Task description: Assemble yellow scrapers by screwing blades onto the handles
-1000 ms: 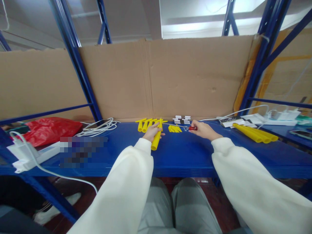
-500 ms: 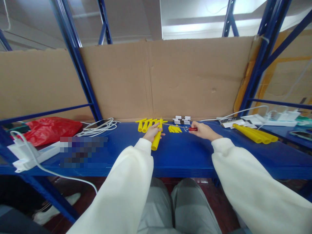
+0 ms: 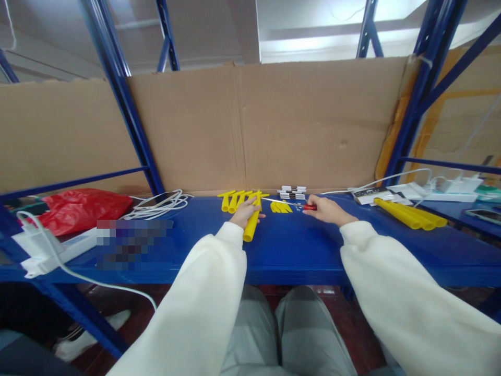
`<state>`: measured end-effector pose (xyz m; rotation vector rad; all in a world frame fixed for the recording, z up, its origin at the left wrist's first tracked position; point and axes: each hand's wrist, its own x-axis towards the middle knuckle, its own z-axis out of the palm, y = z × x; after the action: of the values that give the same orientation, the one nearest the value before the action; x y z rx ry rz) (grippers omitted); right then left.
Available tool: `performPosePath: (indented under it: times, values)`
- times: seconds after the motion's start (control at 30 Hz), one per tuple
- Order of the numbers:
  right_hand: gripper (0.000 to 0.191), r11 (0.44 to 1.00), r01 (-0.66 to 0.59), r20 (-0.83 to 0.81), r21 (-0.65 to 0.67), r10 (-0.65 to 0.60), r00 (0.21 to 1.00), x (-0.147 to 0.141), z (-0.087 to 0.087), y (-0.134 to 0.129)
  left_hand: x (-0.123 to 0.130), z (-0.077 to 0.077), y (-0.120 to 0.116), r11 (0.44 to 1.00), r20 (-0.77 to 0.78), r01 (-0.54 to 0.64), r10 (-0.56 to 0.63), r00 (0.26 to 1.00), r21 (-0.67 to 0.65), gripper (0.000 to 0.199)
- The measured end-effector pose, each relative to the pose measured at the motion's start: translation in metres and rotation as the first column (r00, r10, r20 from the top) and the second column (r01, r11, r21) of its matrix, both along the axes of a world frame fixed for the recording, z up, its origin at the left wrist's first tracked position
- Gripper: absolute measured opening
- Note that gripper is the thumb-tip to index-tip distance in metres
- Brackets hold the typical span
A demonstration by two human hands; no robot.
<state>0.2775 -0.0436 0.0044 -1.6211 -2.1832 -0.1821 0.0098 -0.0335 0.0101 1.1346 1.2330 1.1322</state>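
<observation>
Tube (image 3: 251,227) sits in our left hand (image 3: 246,211), above the blue shelf (image 3: 295,248), its long axis running away from us and leaning slightly right. Its wide, open mouth faces us and its narrow end, with a crosspiece, points at the cardboard (image 3: 188,130) beyond. Our left fingers close around its upper part.

Right of the tube, our right hand (image 3: 329,210) pinches the red handle of a screwdriver (image 3: 310,207) between fingers and thumb. The shaft lies roughly crosswise to the tube, pointing left at its narrow end; we cannot tell whether the tip touches.

Just left of the tube stand similar cones (image 3: 232,203), their open mouths also towards us. Near it on the right lie yellow bits (image 3: 276,208), with white pieces (image 3: 291,196) stacked behind them. Well to the right of the tube, more tubes (image 3: 407,215) lie side by side, mouths towards us.

A red bag (image 3: 84,209) slumps well to the left of the tube; we cannot see what is in it.

Against the frame from half a second ago, we see no clear shift: tube, screwdriver and both hands keep their places.
</observation>
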Motion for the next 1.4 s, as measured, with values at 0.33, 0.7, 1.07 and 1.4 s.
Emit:
performPosePath:
  times: [0.33,0.7,1.07,1.4]
  values:
    - [0.024,0.991,-0.126,-0.139,-0.049,0.118,0.983,0.003,-0.008,0.01,0.002,0.001,-0.002,1.0,0.004,-0.008,0.008,1.0,0.003,0.067]
    - [0.018,0.995,-0.104,-0.047,0.001,0.104,0.993,0.004,0.0,0.002,0.002,0.001,-0.002,1.0,-0.072,-0.012,0.014,0.997,0.023,0.064]
    - [0.018,0.997,-0.075,-0.099,0.018,0.077,0.992,0.004,-0.002,0.005,0.001,-0.001,-0.002,0.999,-0.074,-0.006,0.009,0.997,0.048,0.065]
    - [0.039,0.951,-0.29,-0.311,-0.11,0.245,0.918,0.004,-0.009,0.01,0.0,-0.003,0.001,0.999,-0.017,-0.014,0.014,1.0,0.031,0.067]
